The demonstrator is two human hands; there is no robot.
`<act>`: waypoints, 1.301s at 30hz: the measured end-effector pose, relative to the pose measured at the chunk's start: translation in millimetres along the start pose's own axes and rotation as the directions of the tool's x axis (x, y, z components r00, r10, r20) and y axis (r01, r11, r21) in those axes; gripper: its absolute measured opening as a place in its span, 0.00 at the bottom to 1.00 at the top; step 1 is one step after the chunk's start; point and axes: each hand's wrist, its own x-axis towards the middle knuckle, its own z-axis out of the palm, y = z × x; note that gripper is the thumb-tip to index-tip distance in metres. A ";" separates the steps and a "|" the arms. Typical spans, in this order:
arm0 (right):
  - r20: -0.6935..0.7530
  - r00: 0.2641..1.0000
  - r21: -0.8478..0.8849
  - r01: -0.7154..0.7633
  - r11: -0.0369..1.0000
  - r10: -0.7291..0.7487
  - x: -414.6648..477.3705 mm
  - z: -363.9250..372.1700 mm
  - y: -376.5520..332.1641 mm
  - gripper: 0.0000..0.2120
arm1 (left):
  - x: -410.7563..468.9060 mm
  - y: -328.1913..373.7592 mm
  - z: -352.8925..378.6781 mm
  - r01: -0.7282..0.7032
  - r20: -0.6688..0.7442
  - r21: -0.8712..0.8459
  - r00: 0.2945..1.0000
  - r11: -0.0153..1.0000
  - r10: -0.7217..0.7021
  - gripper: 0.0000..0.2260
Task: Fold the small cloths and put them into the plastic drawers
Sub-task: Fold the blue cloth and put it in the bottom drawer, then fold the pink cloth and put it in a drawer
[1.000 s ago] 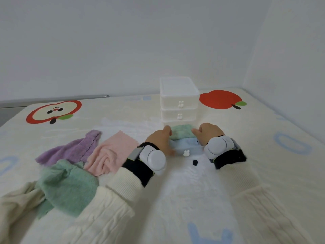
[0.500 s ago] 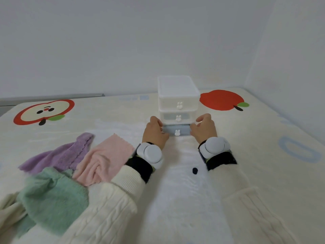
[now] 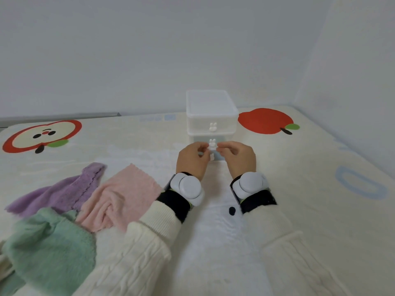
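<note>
A clear plastic drawer unit point(image 3: 212, 107) with three drawers stands on the mat in front of me, all drawers pushed in. My left hand point(image 3: 192, 160) and my right hand point(image 3: 238, 158) meet at the middle drawer's white rabbit knob point(image 3: 212, 144), curled fingertips pinching it from either side. The bottom drawer's front, bluish with cloth behind it, is mostly hidden by my hands. Loose cloths lie to the left: a purple cloth point(image 3: 55, 193), a pink cloth point(image 3: 120, 197) and a green cloth point(image 3: 49, 246).
A cream cloth point(image 3: 3, 265) peeks in at the lower left edge. The mat point(image 3: 320, 210) has apple prints and meets walls behind and to the right. Both wrists carry white devices on black straps.
The bottom drawer, open with a green cloth in it a second ago, has been pushed in. Both hands then rose from its sides to the middle drawer's knob.
</note>
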 end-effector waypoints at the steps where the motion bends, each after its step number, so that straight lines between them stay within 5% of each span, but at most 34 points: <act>1: 0.027 1.000 0.031 -0.007 0.999 0.006 -0.9 1.1 -0.9 0.11 | -0.2 -0.1 -0.7 0.004 0.005 0.006 1.000 1.000 -0.004 0.11; 29: 0.116 0.991 -0.084 -0.053 0.995 0.063 -125.2 -24.5 -43.6 0.09 | -125.3 28.5 -59.4 0.010 0.269 0.255 0.960 0.967 -0.082 0.09; 34: 0.325 0.945 -0.154 0.017 0.988 0.034 -135.6 12.2 -44.4 0.10 | -130.3 3.1 -89.6 -0.031 0.202 0.611 0.972 0.791 -0.118 0.08; 39: 0.468 0.883 -0.255 0.104 0.961 0.029 -137.3 50.1 -45.3 0.16 | -129.9 -30.4 -112.2 0.042 0.119 0.792 0.968 0.609 -0.221 0.18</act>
